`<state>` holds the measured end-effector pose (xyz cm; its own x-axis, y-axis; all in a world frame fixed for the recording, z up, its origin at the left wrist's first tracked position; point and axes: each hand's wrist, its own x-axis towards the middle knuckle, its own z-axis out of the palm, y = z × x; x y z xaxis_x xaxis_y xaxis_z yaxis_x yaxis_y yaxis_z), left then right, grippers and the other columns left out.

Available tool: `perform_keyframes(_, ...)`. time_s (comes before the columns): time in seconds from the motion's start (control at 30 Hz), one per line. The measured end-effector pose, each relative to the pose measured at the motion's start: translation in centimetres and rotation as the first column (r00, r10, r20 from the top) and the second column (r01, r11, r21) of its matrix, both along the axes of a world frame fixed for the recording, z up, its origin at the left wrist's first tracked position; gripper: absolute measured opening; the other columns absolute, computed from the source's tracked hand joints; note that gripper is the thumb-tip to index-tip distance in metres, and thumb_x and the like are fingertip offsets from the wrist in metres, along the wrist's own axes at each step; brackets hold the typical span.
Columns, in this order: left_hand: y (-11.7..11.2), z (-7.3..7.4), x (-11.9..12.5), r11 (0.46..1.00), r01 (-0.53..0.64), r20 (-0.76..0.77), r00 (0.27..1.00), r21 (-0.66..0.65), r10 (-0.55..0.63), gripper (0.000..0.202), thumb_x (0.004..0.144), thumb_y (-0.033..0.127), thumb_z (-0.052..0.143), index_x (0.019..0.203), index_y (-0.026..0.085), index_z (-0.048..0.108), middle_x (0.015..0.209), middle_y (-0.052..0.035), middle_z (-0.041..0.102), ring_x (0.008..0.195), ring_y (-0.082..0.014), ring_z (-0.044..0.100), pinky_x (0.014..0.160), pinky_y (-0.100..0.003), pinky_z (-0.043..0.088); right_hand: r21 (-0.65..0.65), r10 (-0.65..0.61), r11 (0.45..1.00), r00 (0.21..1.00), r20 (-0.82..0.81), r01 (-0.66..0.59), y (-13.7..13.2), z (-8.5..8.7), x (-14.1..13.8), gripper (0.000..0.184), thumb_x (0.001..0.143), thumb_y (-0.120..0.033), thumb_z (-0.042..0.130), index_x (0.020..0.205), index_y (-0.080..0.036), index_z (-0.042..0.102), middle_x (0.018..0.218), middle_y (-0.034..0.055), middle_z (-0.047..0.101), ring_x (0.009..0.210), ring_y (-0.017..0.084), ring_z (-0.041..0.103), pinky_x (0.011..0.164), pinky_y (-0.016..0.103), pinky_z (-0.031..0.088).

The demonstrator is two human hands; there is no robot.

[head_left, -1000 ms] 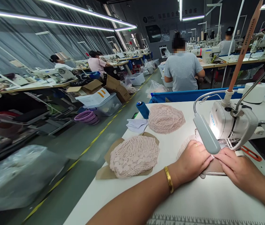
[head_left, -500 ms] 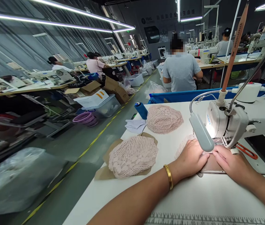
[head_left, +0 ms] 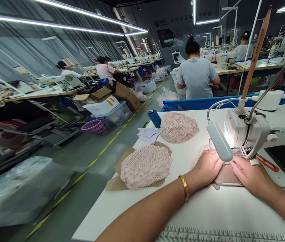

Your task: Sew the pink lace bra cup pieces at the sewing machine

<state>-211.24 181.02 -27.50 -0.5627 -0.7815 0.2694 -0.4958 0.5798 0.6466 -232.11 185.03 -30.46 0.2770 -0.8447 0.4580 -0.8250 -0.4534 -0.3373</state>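
My left hand (head_left: pixel 206 167), with a gold bangle on the wrist, lies flat with fingers stretched on a pink fabric piece (head_left: pixel 225 176) in front of the white sewing machine (head_left: pixel 255 129). My right hand (head_left: pixel 249 174) presses the same piece from the right, fingers flat, just below the needle area. A grey lamp head (head_left: pixel 219 142) hangs over my fingertips and hides part of them. Pale lace (head_left: pixel 200 154) shows beyond my left hand.
Two piles of pink lace pieces (head_left: pixel 146 165) (head_left: pixel 178 127) lie on the white table (head_left: pixel 137 205), the nearer on brown paper. A blue thread cone (head_left: pixel 154 118), white paper slips (head_left: pixel 148 133) and orange snips (head_left: pixel 267 162) are nearby. Other people sit at machines ahead.
Both hands have slid the fabric piece a little away from me, toward the needle. The view has shifted slightly.
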Motion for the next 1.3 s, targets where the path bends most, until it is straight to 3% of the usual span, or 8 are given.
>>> perform_keyframes(0.13, 0.1, 0.0, 0.0, 0.999, -0.002, -0.006, 1.000, 0.038, 0.002, 0.033, 0.108, 0.026, 0.045, 0.082, 0.021, 0.064, 0.095, -0.0028, 0.075, 0.089, -0.0194, 0.064, 0.091, -0.035, 0.052, 0.093, -0.010, 0.996, 1.000, 0.000, 0.010, 0.1, -0.4, -0.1, 0.023, 0.102, -0.042, 0.052, 0.095, -0.026, 0.066, 0.057, -0.0054, 0.051, 0.046, 0.017, 0.047, 0.047, 0.028, 0.032)
perform_keyframes(0.4, -0.1, 0.1, 0.1, 0.999, 0.030, -0.009, 1.000, 0.036, -0.030, 0.029, 0.107, 0.030, 0.050, 0.084, 0.021, 0.065, 0.094, -0.0024, 0.074, 0.091, -0.0212, 0.065, 0.091, -0.036, 0.051, 0.115, -0.115, 0.988, 0.991, 0.062, 0.107, 0.0, -2.0, -0.2, 0.036, 0.106, -0.044, 0.041, 0.078, -0.027, 0.056, 0.055, -0.0038, 0.048, 0.045, 0.017, 0.040, 0.051, 0.030, 0.034)
perform_keyframes(0.47, -0.2, 0.0, 0.2, 0.999, 0.048, -0.007, 0.999, 0.022, -0.048, 0.018, 0.100, 0.034, 0.065, 0.087, 0.021, 0.067, 0.094, -0.0019, 0.073, 0.091, -0.0220, 0.066, 0.089, -0.035, 0.052, 0.117, -0.093, 0.989, 0.994, 0.062, 0.085, 0.0, -1.7, -0.4, 0.034, 0.106, -0.043, 0.042, 0.081, -0.027, 0.058, 0.058, -0.0037, 0.052, 0.047, 0.017, 0.044, 0.053, 0.030, 0.036)
perform_keyframes(0.53, -0.2, -0.2, 0.4, 0.999, 0.054, 0.012, 0.998, -0.007, -0.054, 0.006, 0.091, 0.025, 0.073, 0.093, 0.021, 0.069, 0.097, -0.0023, 0.073, 0.094, -0.0228, 0.066, 0.090, -0.034, 0.052, 0.113, -0.059, 0.992, 0.996, 0.060, 0.052, 0.1, -1.4, -0.5, 0.030, 0.106, -0.041, 0.044, 0.085, -0.027, 0.061, 0.062, -0.0028, 0.058, 0.051, 0.018, 0.050, 0.056, 0.030, 0.039)
perform_keyframes(0.63, -0.1, -0.5, 0.8, 0.993, 0.074, 0.054, 0.996, -0.095, -0.069, 0.018, 0.087, 0.009, 0.063, 0.096, 0.021, 0.073, 0.099, -0.0038, 0.073, 0.095, -0.0221, 0.066, 0.089, -0.034, 0.051, 0.096, 0.015, 0.995, 0.999, 0.042, -0.019, 0.3, -1.0, -0.9, 0.029, 0.106, -0.036, 0.043, 0.093, -0.027, 0.068, 0.070, 0.0000, 0.066, 0.061, 0.020, 0.059, 0.061, 0.031, 0.044)
perform_keyframes(0.87, 0.6, -0.5, 1.9, 0.921, 0.240, 0.210, 0.961, -0.308, -0.180, 0.021, 0.103, 0.023, 0.056, 0.092, 0.019, 0.074, 0.103, -0.0082, 0.075, 0.099, -0.0232, 0.067, 0.092, -0.039, 0.052, -0.028, 0.202, 0.978, 0.971, -0.127, -0.207, 1.1, -0.3, -1.9, 0.032, 0.103, -0.018, 0.043, 0.104, -0.025, 0.075, 0.080, 0.0047, 0.073, 0.072, 0.022, 0.065, 0.068, 0.033, 0.049)
perform_keyframes(1.0, 1.0, -0.4, 2.2, 0.889, 0.329, 0.260, 0.932, -0.319, -0.251, 0.023, 0.106, 0.020, 0.051, 0.096, 0.021, 0.073, 0.106, -0.0064, 0.078, 0.107, -0.0224, 0.069, 0.098, -0.039, 0.050, -0.096, 0.243, 0.960, 0.953, -0.179, -0.263, 1.4, 0.1, -2.2, 0.034, 0.103, -0.014, 0.043, 0.103, -0.024, 0.075, 0.082, 0.0048, 0.075, 0.071, 0.021, 0.065, 0.072, 0.035, 0.049)
perform_keyframes(1.3, 1.2, -0.2, 2.5, 0.882, 0.334, 0.299, 0.924, -0.332, -0.238, 0.020, 0.104, 0.018, 0.053, 0.097, 0.022, 0.071, 0.103, -0.0051, 0.078, 0.100, -0.0204, 0.071, 0.097, -0.038, 0.049, -0.211, 0.260, 0.930, 0.943, -0.206, -0.302, 1.4, 0.6, -1.6, 0.030, 0.102, -0.004, 0.043, 0.105, -0.018, 0.070, 0.095, 0.0054, 0.078, 0.073, 0.019, 0.069, 0.067, 0.034, 0.042)
